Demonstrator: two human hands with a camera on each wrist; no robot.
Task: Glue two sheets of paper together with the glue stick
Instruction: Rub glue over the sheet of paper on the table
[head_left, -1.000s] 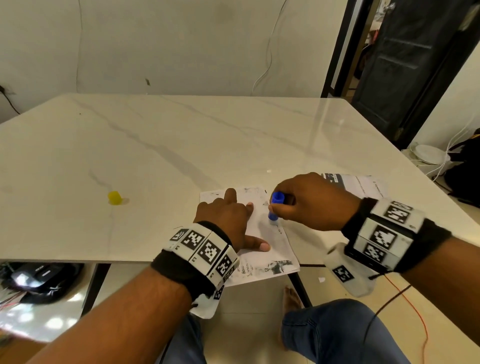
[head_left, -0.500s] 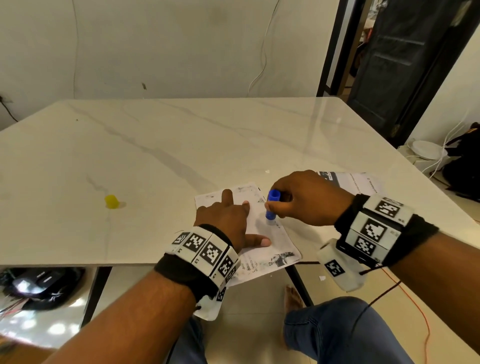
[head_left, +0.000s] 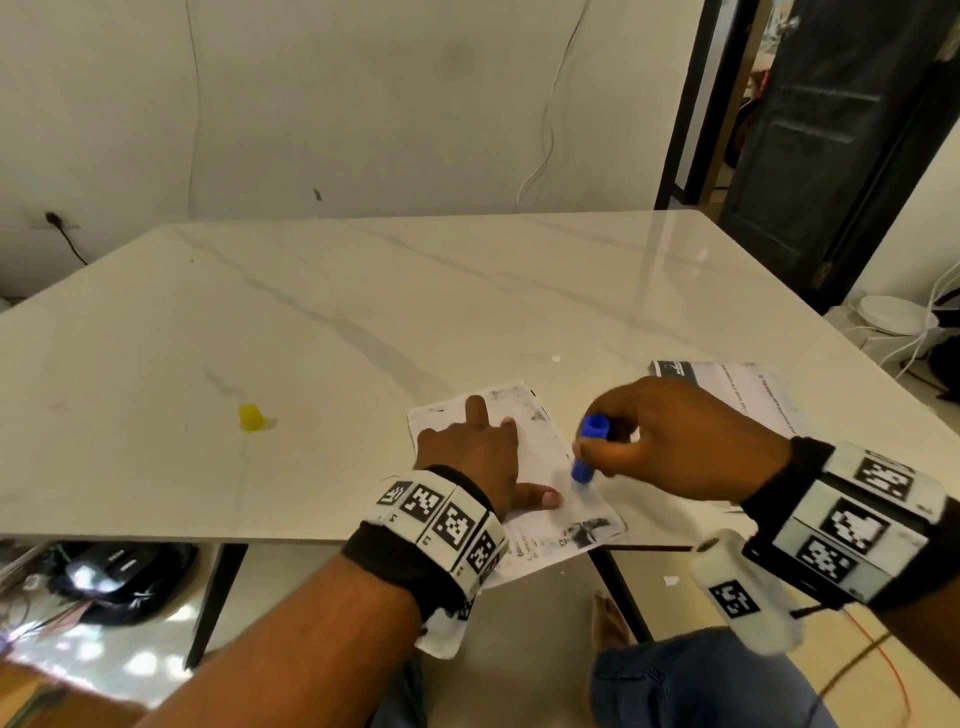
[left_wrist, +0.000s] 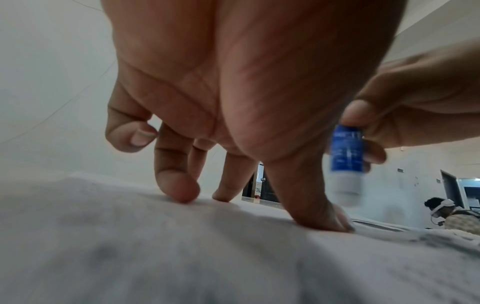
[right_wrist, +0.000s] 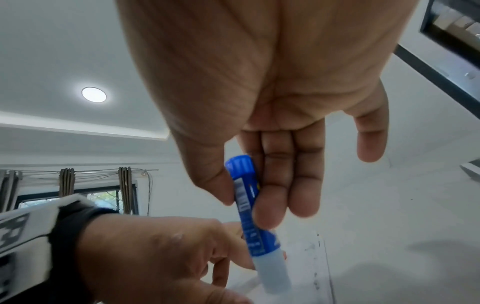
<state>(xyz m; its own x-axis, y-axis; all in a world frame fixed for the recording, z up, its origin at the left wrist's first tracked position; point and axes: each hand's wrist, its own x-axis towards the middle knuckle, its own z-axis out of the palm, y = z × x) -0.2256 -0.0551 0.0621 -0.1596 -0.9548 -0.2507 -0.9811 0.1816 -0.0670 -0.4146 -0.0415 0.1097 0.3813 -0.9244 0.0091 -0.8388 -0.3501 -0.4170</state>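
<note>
Marble-look table (head_left: 363, 322): pale top with grey veining, filling most of the head view, near edge toward the person. Second printed sheet (head_left: 737, 387): lies flat at about 3 o'clock on the table, partly hidden behind the right hand. Printed paper sheet (head_left: 540, 457): at about 5 o'clock on the table, skewed, its near end overhanging the table edge; dark print at its far and near ends. Left hand (head_left: 470, 457): on the left half of that sheet, fingers (left_wrist: 179, 185) spread and mostly straight with their tips pressing on the paper, little finger bent clear of it, thumb stretched toward 3 o'clock along the paper. Right hand (head_left: 675, 436): just right of the left hand, thumb and first fingers pinching the glue stick around its middle, little finger held loose and apart. Glue stick (head_left: 587, 449): blue tube, uncapped, tilted, pale lower end down at the sheet near its right edge; contact with the paper is blurred. Yellow cap (head_left: 250, 417): small, standing alone at about 9 o'clock, well apart from both hands.
</note>
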